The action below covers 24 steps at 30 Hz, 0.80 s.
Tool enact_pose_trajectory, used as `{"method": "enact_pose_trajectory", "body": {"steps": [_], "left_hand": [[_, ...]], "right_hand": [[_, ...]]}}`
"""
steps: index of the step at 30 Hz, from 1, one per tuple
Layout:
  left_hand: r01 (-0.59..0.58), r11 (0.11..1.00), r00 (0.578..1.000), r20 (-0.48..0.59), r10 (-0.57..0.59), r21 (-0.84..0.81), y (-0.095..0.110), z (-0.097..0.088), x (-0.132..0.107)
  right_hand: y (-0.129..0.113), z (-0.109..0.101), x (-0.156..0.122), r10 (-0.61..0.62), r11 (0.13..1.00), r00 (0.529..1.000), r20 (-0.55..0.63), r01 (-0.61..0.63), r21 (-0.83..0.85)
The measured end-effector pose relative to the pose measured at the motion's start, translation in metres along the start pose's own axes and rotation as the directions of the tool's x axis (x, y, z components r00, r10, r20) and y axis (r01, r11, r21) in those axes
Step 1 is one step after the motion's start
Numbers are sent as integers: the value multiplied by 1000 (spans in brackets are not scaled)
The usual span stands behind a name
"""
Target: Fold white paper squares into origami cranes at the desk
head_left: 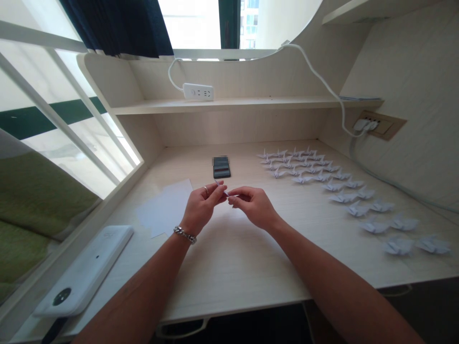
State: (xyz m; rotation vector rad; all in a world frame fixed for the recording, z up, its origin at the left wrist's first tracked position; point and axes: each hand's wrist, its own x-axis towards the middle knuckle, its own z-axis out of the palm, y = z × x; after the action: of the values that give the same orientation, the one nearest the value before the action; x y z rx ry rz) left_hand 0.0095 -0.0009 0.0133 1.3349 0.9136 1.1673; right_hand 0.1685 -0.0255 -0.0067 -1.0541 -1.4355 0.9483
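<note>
Narrow folded white paper strip (221, 188); pinched between left hand (203, 206) and right hand (253, 207); close together

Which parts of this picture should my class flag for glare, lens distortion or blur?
In the head view, the window glares nearly white, the wide-angle lens bows the desk's front edge, a pixelated patch hides the top of the phone, and the left hand and right hand cast only faint shadows.

paper cranes (343, 197) lie right of the phone (221, 168)
</note>
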Motion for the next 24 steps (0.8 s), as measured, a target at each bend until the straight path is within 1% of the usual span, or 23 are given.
{"method": "enact_pose_trajectory", "body": {"steps": [10, 14, 17, 19, 20, 22, 24], "left_hand": [[-9, 1000, 1000, -5, 9, 1, 1, 1, -1], [-24, 999, 1000, -8, 24, 24, 0, 0, -1], [-49, 996, 999, 11, 49, 74, -2, -1, -1], [-80, 988, 997, 28, 77, 134, -3, -2, 0], [-96, 981, 995, 38, 91, 169, -4, -3, 0], [-130, 960, 991, 56, 120, 250, -5, -3, -1], [-160, 926, 987, 60, 149, 342, -5, -2, -3]], "right_hand": [[0, 0, 2, 77, 978, 997, 14, -79, 195], [-1, 0, 4, 112, 969, 994, 17, -113, 220], [-1, 1, 3, 120, 970, 993, 17, -121, 210], [0, 2, 2, 89, 984, 996, -6, -87, 154], [0, 2, 1, 56, 994, 998, -25, -53, 94], [1, 3, -2, -32, 997, 998, -61, 28, -75], [1, 4, -4, -105, 968, 992, -67, 86, -234]]}}
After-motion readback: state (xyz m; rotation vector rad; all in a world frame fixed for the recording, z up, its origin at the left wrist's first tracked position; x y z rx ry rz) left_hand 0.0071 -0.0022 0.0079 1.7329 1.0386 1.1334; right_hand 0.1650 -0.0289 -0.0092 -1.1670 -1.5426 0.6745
